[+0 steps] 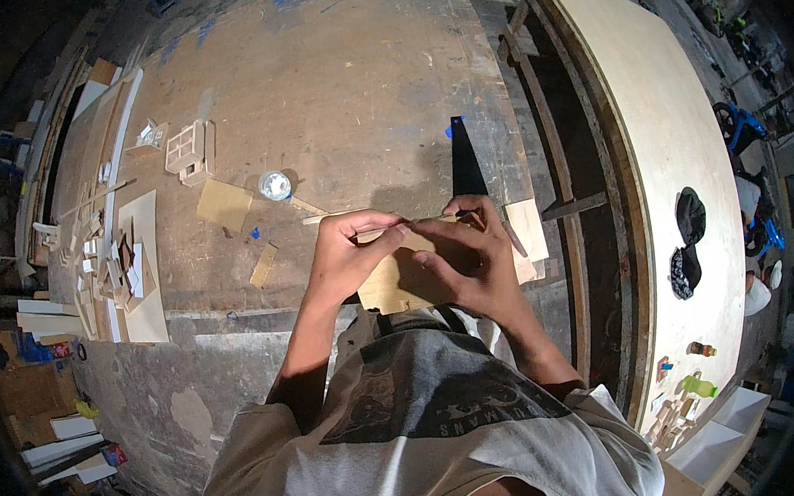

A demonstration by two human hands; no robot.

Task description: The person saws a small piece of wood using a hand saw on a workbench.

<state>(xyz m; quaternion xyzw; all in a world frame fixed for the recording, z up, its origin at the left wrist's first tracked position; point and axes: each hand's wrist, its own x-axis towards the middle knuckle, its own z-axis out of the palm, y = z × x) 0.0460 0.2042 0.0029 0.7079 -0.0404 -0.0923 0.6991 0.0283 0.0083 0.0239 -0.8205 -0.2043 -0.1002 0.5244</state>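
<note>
In front of my body is a thin, pale wooden panel [398, 283], with shadow from my hands across it. My left hand [349, 249] is closed at its upper left edge, thumb and index finger pinched together. At the panel's right side my right hand [478, 258] grips it, thumb over the face and fingers bent around the far edge. The fingertips of both hands meet near the top; whether a smaller piece sits between them I cannot make out. Just beyond my right hand lies a handsaw [467, 163] with a dark blade, its handle end hidden.
On the brown worktable [338, 85] are a clear jar [275, 186], a square thin board [224, 204], a small wooden strip [264, 265] and a miniature wooden house [186, 151]. Wood scraps [100, 264] pile up at left. A long plywood-topped bench [658, 125] stands right, bearing black items [689, 244].
</note>
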